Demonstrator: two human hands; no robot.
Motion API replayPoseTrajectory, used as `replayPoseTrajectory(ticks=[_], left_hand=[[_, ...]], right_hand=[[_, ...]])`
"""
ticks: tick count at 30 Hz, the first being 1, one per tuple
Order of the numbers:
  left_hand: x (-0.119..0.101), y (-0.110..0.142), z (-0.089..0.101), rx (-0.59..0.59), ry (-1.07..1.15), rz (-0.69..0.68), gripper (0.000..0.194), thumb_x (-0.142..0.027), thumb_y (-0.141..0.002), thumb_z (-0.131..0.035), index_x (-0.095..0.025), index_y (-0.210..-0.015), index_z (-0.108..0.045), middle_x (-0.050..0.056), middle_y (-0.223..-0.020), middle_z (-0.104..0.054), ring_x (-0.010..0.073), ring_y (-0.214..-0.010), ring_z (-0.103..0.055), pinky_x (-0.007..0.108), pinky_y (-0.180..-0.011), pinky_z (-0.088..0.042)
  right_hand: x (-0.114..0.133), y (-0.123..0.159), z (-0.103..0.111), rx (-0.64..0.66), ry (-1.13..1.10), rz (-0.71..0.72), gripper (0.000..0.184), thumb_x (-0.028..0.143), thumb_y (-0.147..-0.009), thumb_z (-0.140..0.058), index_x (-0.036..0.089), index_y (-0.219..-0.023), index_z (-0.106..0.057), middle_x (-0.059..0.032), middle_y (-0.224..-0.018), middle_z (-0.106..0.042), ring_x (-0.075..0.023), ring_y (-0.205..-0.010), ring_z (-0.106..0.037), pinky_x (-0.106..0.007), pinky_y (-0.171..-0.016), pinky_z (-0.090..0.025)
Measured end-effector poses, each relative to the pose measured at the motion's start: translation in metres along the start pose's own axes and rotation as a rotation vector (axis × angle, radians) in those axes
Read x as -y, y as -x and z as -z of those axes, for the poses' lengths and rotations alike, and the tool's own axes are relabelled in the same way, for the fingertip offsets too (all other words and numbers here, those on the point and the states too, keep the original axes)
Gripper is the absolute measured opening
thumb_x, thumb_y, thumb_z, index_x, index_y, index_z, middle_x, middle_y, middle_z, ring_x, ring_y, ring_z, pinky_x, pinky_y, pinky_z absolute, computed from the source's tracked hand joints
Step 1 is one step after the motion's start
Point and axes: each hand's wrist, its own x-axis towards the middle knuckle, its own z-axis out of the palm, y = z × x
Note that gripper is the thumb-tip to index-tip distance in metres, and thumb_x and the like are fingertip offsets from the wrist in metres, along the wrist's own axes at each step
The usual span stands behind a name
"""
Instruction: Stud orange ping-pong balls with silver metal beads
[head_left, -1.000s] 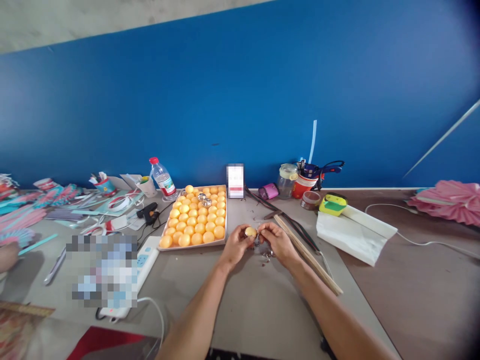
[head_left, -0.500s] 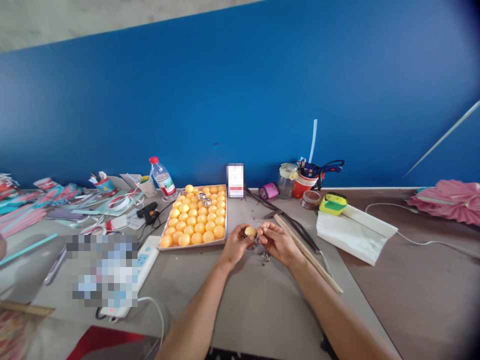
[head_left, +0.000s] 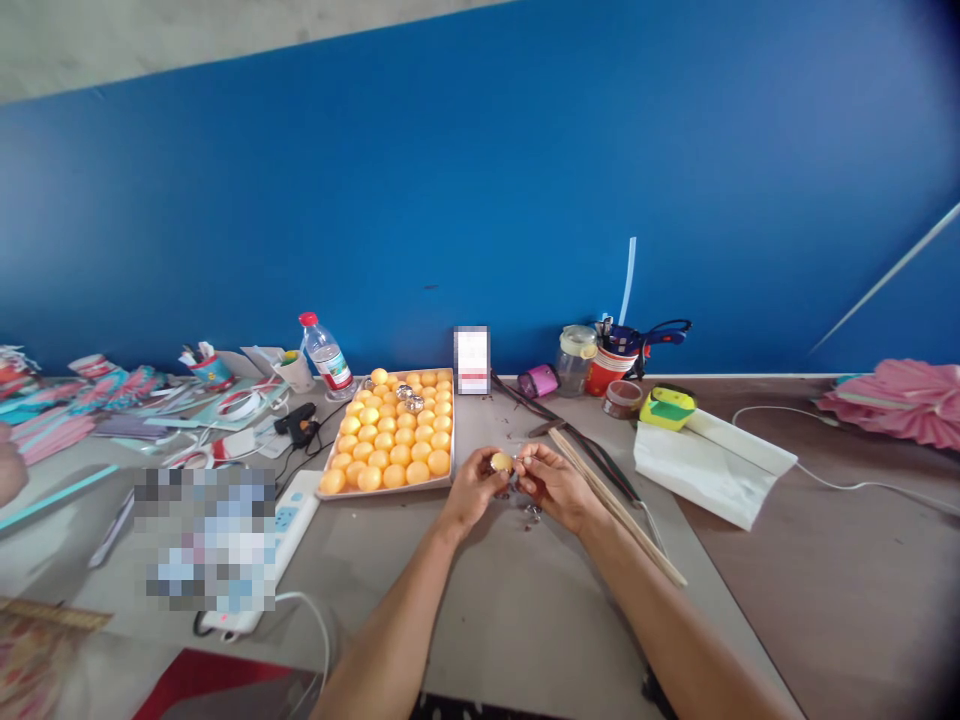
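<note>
Between the fingers of my left hand [head_left: 474,490] is a yellow ball [head_left: 502,463] with dark, shiny pieces around its edge. My right hand [head_left: 556,487] is pinched close beside it, at the ball's right side; what its fingertips hold is too small to name. Small shiny silver pieces [head_left: 532,512] lie on the table just below my hands. To the left stands a shallow box [head_left: 453,440] filled with rows of orange-yellow balls [head_left: 395,454]. A few silver-decorated balls [head_left: 413,404] rest on top of them.
A white power strip [head_left: 300,510] lies left of the box, with a water bottle [head_left: 327,358] behind. Wooden sticks [head_left: 619,512] lie beside my right forearm. A phone [head_left: 472,360], a jar [head_left: 576,362] and a tool cup [head_left: 611,368] line the blue wall. Another person's hand [head_left: 9,468] is far left.
My right fingers drew slightly away from the ball and came back beside it. My left hand keeps its hold. The other person's hand at far left has shifted.
</note>
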Motion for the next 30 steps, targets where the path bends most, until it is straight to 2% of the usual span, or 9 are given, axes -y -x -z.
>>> replayPoseTrajectory(ticks=[6,12,30], left_hand=[[0.0,0.0,0.0,-0.028,-0.027,0.017,0.048,-0.036,-0.066,-0.072,-0.015,-0.105,-0.053,0.004,-0.09,-0.059,0.0133,-0.072,-0.054,0.026,-0.064,-0.047],[0.0,0.0,0.0,-0.049,-0.048,0.02,0.047,-0.037,-0.065,-0.072,-0.016,-0.104,-0.055,0.003,-0.089,-0.059,0.0125,-0.071,-0.054,0.024,-0.063,-0.047],[0.006,-0.003,0.002,-0.041,-0.1,-0.019,0.047,-0.039,-0.067,-0.071,-0.015,-0.104,-0.054,0.003,-0.087,-0.058,0.0132,-0.071,-0.054,0.024,-0.062,-0.046]], right_hand=[[-0.001,-0.002,0.003,-0.08,0.187,0.021,0.025,0.035,-0.064,-0.066,0.019,-0.073,-0.05,0.0063,-0.057,-0.052,-0.0056,-0.043,-0.039,-0.02,-0.044,-0.026],[-0.008,-0.006,0.006,-0.119,0.391,0.068,0.017,0.032,-0.067,-0.058,0.018,-0.075,-0.052,0.0073,-0.052,-0.049,-0.0058,-0.04,-0.037,-0.02,-0.042,-0.026],[-0.012,-0.006,0.005,-0.095,0.543,0.132,0.012,0.03,-0.068,-0.052,0.018,-0.071,-0.056,0.0064,-0.051,-0.047,-0.0068,-0.041,-0.035,-0.021,-0.041,-0.027]])
